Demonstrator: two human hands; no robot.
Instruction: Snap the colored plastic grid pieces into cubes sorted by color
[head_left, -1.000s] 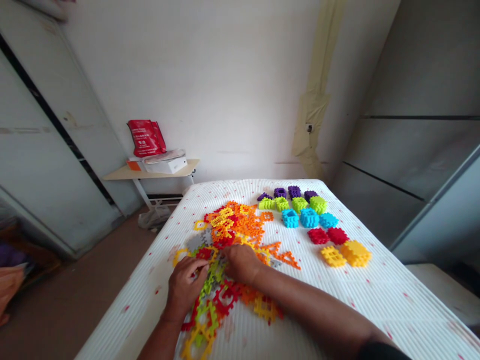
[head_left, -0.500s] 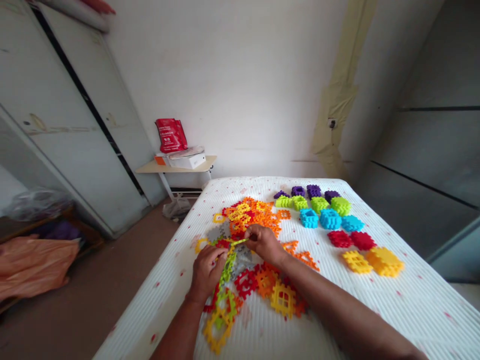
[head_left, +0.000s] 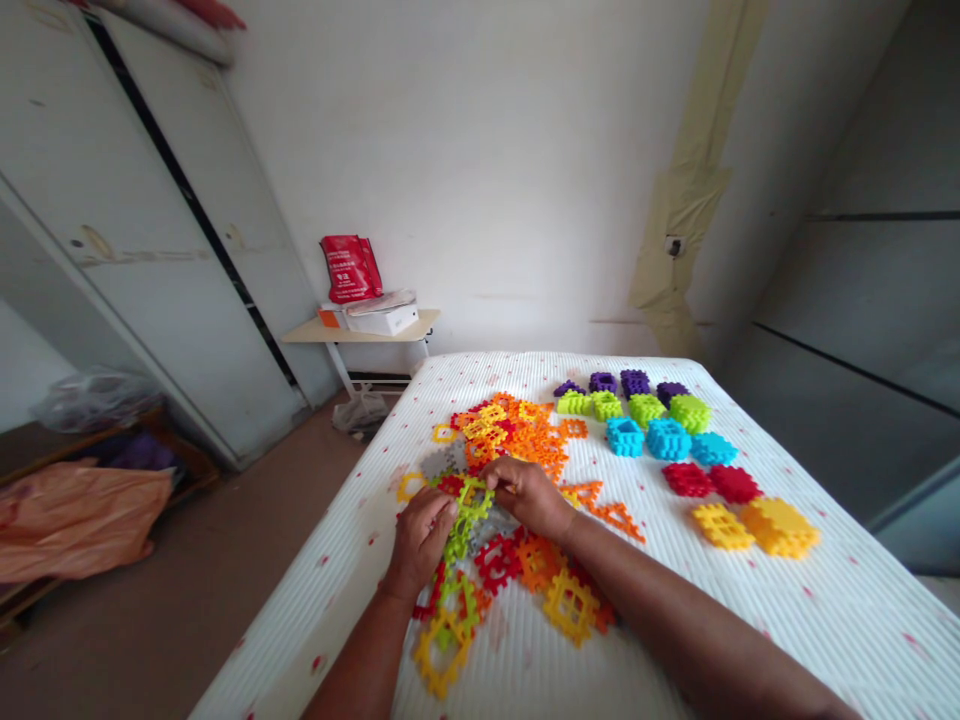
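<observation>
Pinched in my right hand (head_left: 529,493) is the edge of a lime-green toothed building piece (head_left: 472,500), a flat plastic plate with cut-outs. My left hand (head_left: 421,532), closed, grips the left side of the lime-green pieces; its fingertips are partly hidden. Around both hands lies a mixed pile of interlocking pieces: orange ones (head_left: 541,438) behind, grey ones (head_left: 441,462) to the left, a red one (head_left: 496,562) and a yellow window piece (head_left: 570,605) in front. A yellow frame (head_left: 441,655) lies nearest to me.
Sorted stacks stand at the right: purple (head_left: 634,383), lime green (head_left: 690,412), blue (head_left: 667,440), red (head_left: 735,483) and yellow (head_left: 781,525). All rest on a white ribbed bed cover (head_left: 337,610). Behind left, a small table (head_left: 300,332) bears a red bag (head_left: 351,268) and boxes.
The lime-green piece has turned from edge-on to showing its flat face between my hands. My right hand has dropped slightly. The whole view has shifted a little.
</observation>
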